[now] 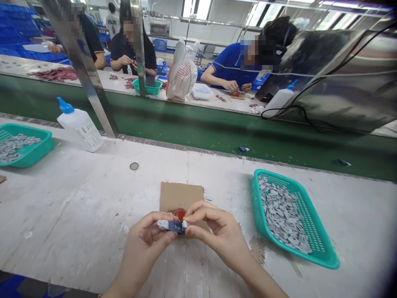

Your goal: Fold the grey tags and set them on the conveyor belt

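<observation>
Between my two hands is a small dark-blue plastic part (176,227) with a light grey piece at each end. My left hand (149,236) is closed round its left side, thumb below and fingers above. At the right end, my right hand (214,227) pinches a small light grey piece (185,224) against the blue part. Just behind the fingertips, a round red spot (180,214) shows on a brown cardboard piece (181,194) lying on the table. To the right, a green basket (322,258) holds many small grey pieces (283,213).
A white bottle with a blue cap (82,128) and another green basket (46,142) stand at the left. A bottle cap (134,166) lies on the table (93,198). Beyond runs a green conveyor belt (186,126) carrying a dark part (242,149). Several people work across it.
</observation>
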### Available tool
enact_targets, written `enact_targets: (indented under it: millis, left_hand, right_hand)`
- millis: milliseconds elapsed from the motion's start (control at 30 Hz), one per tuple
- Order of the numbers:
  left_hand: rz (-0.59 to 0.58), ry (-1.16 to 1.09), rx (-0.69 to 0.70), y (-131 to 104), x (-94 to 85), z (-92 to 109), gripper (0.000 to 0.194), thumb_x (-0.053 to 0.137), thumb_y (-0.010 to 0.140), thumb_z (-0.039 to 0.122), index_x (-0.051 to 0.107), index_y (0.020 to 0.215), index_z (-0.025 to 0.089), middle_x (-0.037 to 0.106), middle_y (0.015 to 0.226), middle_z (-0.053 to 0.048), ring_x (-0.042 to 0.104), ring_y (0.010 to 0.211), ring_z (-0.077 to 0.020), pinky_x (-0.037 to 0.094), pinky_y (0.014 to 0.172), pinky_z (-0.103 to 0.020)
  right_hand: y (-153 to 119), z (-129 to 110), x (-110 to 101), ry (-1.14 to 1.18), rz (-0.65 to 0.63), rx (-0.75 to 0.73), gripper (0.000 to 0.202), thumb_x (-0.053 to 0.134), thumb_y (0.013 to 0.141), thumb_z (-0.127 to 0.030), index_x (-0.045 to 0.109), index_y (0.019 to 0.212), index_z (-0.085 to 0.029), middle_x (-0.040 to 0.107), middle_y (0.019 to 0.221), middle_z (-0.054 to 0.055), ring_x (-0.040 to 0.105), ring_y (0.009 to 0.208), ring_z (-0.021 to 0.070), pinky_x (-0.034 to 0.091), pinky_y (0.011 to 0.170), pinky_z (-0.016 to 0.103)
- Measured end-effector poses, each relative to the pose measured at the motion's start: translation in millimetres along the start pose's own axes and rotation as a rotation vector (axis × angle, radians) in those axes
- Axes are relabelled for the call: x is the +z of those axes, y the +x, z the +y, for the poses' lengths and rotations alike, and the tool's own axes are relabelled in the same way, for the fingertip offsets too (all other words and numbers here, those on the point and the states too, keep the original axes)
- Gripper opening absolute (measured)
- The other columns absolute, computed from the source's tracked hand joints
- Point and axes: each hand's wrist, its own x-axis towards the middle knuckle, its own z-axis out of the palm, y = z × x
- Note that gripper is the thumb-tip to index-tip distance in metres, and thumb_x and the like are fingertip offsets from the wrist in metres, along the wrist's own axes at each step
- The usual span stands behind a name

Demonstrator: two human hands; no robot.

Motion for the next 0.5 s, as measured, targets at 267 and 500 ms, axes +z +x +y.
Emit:
enact_targets:
  millis: [267,500]
  left_hand:
    - [-0.017,0.029,0.095,-1.2,11.2,1.8,0.012,0.071,0.078,0.027,0.069,0.087,0.020,0.071,0.100,-0.007,0.068,0.091,-0.0198,0.057,0.076,-0.026]
    - [-0.012,0.110,0.209,0.3,11.2,-2.9,0.008,0.070,0.080,0.023,0.072,0.087,0.023,0.071,0.095,-0.005,0.066,0.095,-0.0184,0.058,0.075,-0.023]
  right_hand:
    - [-3.7,-8.4,1.7,-0.067,-0.037,0.004,0.003,0.071,0.079,-0.022,0.073,0.081,-0.022,0.069,0.092,0.006,0.065,0.088,0.0180,0.052,0.084,0.032]
    - [-3.7,-10.4,-1.2,-0.101,-0.072,0.043,0.005,0.071,0.080,-0.019,0.074,0.081,-0.023,0.069,0.094,0.004,0.065,0.092,0.0164,0.050,0.085,0.029]
